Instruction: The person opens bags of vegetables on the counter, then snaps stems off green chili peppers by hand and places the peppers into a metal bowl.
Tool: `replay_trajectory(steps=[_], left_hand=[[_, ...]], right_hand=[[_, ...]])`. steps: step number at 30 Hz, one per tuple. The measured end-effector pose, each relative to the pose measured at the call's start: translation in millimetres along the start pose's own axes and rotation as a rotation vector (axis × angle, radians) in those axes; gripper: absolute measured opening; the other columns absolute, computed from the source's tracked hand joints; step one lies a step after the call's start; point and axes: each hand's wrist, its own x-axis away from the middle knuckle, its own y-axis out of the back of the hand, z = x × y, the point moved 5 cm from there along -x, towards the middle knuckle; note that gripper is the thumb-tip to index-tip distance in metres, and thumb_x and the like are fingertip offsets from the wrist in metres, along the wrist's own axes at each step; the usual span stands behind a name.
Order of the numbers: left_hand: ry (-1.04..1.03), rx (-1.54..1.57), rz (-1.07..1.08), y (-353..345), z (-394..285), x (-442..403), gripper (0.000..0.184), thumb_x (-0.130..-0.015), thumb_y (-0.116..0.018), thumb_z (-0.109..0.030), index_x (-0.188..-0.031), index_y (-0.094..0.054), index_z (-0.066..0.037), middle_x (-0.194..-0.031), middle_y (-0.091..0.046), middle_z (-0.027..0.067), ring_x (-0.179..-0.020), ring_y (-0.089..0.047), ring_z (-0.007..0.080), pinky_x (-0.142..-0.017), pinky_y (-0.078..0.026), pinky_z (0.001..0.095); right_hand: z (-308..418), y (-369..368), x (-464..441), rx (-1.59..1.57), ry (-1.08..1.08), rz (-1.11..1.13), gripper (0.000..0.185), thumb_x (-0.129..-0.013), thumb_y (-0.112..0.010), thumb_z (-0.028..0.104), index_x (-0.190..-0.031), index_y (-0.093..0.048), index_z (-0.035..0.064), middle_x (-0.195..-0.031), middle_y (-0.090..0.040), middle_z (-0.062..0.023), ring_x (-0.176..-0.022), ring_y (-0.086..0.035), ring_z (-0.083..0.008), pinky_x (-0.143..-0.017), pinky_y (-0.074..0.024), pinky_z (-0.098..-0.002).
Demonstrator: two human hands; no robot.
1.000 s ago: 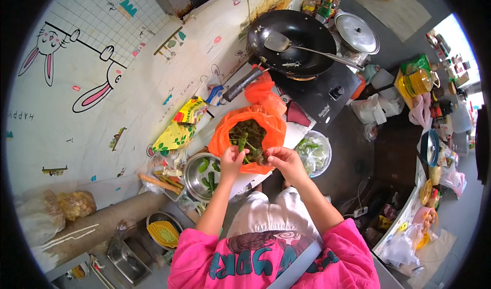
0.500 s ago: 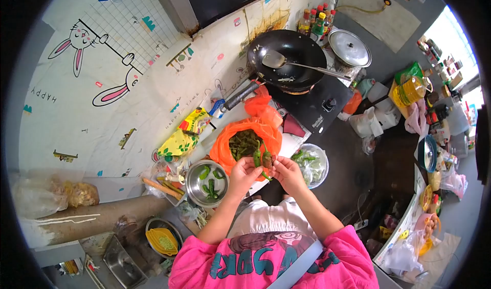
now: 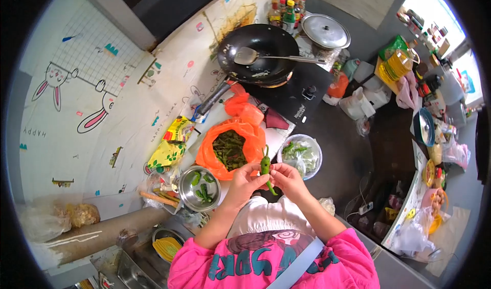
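Observation:
A long green pepper (image 3: 265, 164) stands upright between my hands, its tip pointing down toward my lap. My left hand (image 3: 245, 185) pinches it from one side with thumb and fingers. On the other side, my right hand (image 3: 290, 182) has its fingertips closed at the pepper. Just beyond my hands, an orange plastic bag (image 3: 254, 144) gapes, full of dark green peppers (image 3: 229, 150). To the left is a steel bowl (image 3: 185, 196) with several green peppers (image 3: 204, 193) in it. A white basin (image 3: 319, 158) on the right holds green pieces and clear plastic.
A black wok (image 3: 276, 40) with a metal spatula (image 3: 248, 56) in it rests on the black stove (image 3: 304, 97). Behind are sauce bottles (image 3: 289, 16) and a lidded pot (image 3: 326, 31). Yellow packets (image 3: 166, 155) lie along the wall at left. Cluttered shelving (image 3: 409, 207) stands at right.
The view has swung so the scene sits farther left. Earlier a brownish piece showed beside the green pepper at my right fingers; now only the green pepper shows, held more upright.

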Motion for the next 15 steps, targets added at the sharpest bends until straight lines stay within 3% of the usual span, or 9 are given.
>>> replay_trajectory(steps=[3, 6, 7, 8, 10, 13, 15], left_hand=[[0.075, 0.017, 0.035, -25, -15, 3, 0.025, -0.078, -0.060, -0.002, -0.102, -0.054, -0.001, -0.096, -0.059, 0.0077, -0.079, -0.060, 0.0168, -0.065, -0.053, 0.0295], [0.109, -0.012, 0.049, -35, -17, 4, 0.023, -0.078, -0.060, -0.002, -0.100, -0.054, 0.001, -0.096, -0.058, 0.0084, -0.076, -0.061, 0.0168, -0.064, -0.053, 0.0291], [0.111, -0.035, 0.068, -38, -17, 3, 0.020, -0.078, -0.060, -0.003, -0.097, -0.055, 0.002, -0.096, -0.056, 0.0091, -0.073, -0.061, 0.0169, -0.063, -0.053, 0.0285], [0.112, -0.055, 0.088, -40, -18, 3, 0.018, -0.079, -0.060, -0.003, -0.095, -0.055, 0.003, -0.096, -0.055, 0.0098, -0.070, -0.062, 0.0171, -0.061, -0.054, 0.0279], [0.170, -0.211, 0.137, -46, -20, 3, 0.015, -0.078, -0.061, -0.003, -0.089, -0.054, 0.003, -0.098, -0.054, 0.0094, -0.070, -0.062, 0.0166, -0.059, -0.053, 0.0265], [0.268, -0.423, 0.220, -57, -29, 5, 0.014, -0.077, -0.062, -0.004, -0.083, -0.053, 0.004, -0.096, -0.053, 0.0074, -0.069, -0.061, 0.0133, -0.056, -0.050, 0.0229], [0.378, -0.520, 0.235, -56, -37, 7, 0.012, -0.077, -0.062, -0.004, -0.081, -0.052, 0.001, -0.108, -0.050, 0.0100, -0.067, -0.060, 0.0113, -0.056, -0.050, 0.0228]], right_hand=[[20, 9, 10, 0.278, 0.088, 0.112, 0.014, -0.084, -0.056, 0.006, -0.096, -0.052, -0.0007, -0.083, -0.058, -0.0027, -0.069, -0.055, -0.0090, -0.065, -0.0469, -0.0211], [58, 0, 28, 0.606, 0.280, -0.031, 0.021, -0.079, -0.061, 0.005, -0.097, -0.051, 0.0002, -0.081, -0.055, -0.0028, -0.069, -0.054, -0.0099, -0.065, -0.0466, -0.0221], [76, -3, 35, 0.803, 0.487, -0.111, 0.030, -0.074, -0.065, 0.006, -0.100, -0.051, 0.0017, -0.078, -0.052, -0.0038, -0.070, -0.053, -0.0108, -0.065, -0.0467, -0.0230], [93, -11, 44, 0.853, 0.544, -0.105, 0.032, -0.072, -0.067, 0.007, -0.100, -0.052, 0.0026, -0.075, -0.048, -0.0045, -0.073, -0.053, -0.0115, -0.064, -0.0466, -0.0228], [102, -16, 50, 0.824, 0.537, -0.015, 0.025, -0.076, -0.064, 0.007, -0.098, -0.053, -0.0002, -0.075, -0.053, -0.0038, -0.068, -0.054, -0.0104, -0.061, -0.0463, -0.0216], [96, -22, 53, 0.592, 0.232, 0.060, 0.016, -0.081, -0.059, 0.008, -0.093, -0.056, -0.0022, -0.073, -0.058, -0.0038, -0.061, -0.055, -0.0092, -0.056, -0.0457, -0.0206], [84, -13, 51, 0.395, 0.154, 0.083, 0.014, -0.083, -0.057, 0.009, -0.091, -0.056, -0.0026, -0.072, -0.060, -0.0045, -0.057, -0.055, -0.0090, -0.053, -0.0457, -0.0206]])
